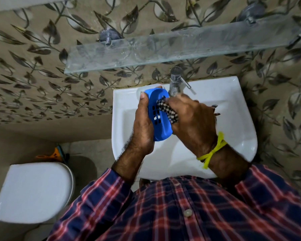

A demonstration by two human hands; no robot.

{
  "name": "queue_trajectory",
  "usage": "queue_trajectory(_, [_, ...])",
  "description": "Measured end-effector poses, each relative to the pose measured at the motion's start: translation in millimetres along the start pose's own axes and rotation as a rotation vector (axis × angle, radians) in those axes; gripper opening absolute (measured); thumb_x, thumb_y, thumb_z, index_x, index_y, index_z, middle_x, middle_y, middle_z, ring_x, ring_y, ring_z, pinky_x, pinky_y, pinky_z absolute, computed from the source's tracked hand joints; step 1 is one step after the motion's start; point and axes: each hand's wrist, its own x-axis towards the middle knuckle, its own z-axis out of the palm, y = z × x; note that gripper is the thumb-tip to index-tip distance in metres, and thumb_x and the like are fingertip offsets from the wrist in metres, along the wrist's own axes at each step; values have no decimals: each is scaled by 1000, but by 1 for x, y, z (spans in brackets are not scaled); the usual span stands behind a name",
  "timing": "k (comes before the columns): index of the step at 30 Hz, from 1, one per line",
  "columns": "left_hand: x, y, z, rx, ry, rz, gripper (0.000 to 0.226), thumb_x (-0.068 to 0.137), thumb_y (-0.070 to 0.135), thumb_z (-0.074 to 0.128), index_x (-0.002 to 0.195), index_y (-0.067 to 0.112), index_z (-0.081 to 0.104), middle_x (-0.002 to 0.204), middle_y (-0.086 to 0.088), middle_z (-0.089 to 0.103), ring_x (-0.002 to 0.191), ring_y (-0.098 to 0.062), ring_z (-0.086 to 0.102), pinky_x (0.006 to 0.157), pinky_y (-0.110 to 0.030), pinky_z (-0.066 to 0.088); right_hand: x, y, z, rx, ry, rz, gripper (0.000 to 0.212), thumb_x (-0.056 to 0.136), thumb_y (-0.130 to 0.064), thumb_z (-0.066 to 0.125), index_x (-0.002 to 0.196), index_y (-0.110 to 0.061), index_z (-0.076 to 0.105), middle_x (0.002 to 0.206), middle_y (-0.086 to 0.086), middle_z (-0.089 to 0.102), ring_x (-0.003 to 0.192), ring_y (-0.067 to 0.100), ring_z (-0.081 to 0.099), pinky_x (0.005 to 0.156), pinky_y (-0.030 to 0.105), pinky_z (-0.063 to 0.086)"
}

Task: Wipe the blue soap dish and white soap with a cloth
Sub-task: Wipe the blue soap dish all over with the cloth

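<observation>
Left hand [142,126] grips blue soap dish [159,115] over washbasin [233,105], right hand [193,119] fingers clamped on checked cloth [167,110] inside dish; best press into slots, keep dish steady; soap unseen.

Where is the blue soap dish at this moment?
In the head view the blue soap dish is held by the left hand above the white sink, just below the tap.

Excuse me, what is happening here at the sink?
A person stands over a white sink. The left hand holds the blue soap dish tilted on its side, and the right hand presses a checked cloth against it. The white soap is not clearly in view.
</observation>
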Motion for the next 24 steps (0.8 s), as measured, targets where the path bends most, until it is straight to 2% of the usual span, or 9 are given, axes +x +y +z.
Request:
queue_trajectory(5, [1,0,-2,22,25,3,60,89,70,35,118,32,71,105,-5,76,95,-22,72,80,-39,59,-4,6,-2,-63,-168,-19,29,73,-12,67,98,-26,69,88,0,66,72,32,65,55,31,45])
queue_trajectory(9, [6,6,-3,133,80,0,88,68,84,45,128,23,66,108,-11,75,96,-27,71,92,-51,55,-12,8,-2,-21,-336,-29,31,84,-16,61,110,-32,69,99,-1,69,86,32,66,69,37,53])
queue_trajectory(12, [8,4,-4,159,57,10,77,66,82,48,118,31,70,110,-13,74,98,-29,70,97,-52,53,-13,10,0,55,-428,28,34,84,-13,59,111,-33,69,101,-2,70,92,32,66,77,42,56])
queue_trajectory(15, [6,-1,-4,193,12,46,62,74,77,46,115,37,71,122,-16,70,113,-33,66,104,-60,47,-15,17,7,244,-580,174,19,87,-18,66,102,-29,70,93,-3,74,87,27,68,78,43,57])
queue_trajectory(19, [2,-4,-4,291,-51,203,58,89,68,42,126,29,65,119,-15,69,105,-34,66,96,-63,50,-13,25,14,654,-638,357,14,87,-9,73,101,-10,75,89,7,76,80,22,71,80,44,60])
queue_trajectory(21, [2,-5,-4,338,-60,262,57,94,60,40,132,22,61,116,-11,69,103,-33,67,92,-60,52,-15,27,17,797,-654,422,18,85,-6,75,103,-10,76,90,7,78,80,17,72,80,39,60])
queue_trajectory(24, [2,-7,-2,392,-83,305,56,97,54,38,136,17,57,119,-9,68,108,-34,66,90,-51,56,-18,29,20,933,-692,465,19,84,-5,75,100,-17,76,85,-5,78,79,8,72,76,25,59])
